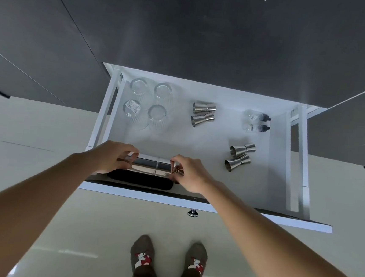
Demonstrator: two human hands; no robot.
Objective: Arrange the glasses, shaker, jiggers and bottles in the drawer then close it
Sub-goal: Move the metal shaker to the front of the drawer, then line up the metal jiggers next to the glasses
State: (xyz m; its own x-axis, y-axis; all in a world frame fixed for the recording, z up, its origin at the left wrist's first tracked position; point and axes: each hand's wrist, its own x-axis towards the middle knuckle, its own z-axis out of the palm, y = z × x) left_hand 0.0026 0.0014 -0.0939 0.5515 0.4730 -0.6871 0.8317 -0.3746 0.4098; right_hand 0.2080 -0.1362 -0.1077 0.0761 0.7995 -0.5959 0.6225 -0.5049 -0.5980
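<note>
The white drawer (196, 199) stands pulled out below me. A steel shaker (147, 165) lies on its side at the drawer's front left. My left hand (111, 157) grips its left end and my right hand (188, 174) grips its right end. Several ribbed clear glasses (150, 103) stand grouped at the back left. Two steel jiggers (203, 113) lie side by side at the back middle, and two more jiggers (239, 155) lie toward the right. Two small clear dropper bottles (257, 122) with dark caps lie at the back right.
A dark countertop (208, 30) overhangs the drawer's back. A black recess (140, 180) sits just under the shaker at the front wall. A chrome knob (192, 212) sticks out of the drawer front. My socked feet (166, 260) stand on the pale floor.
</note>
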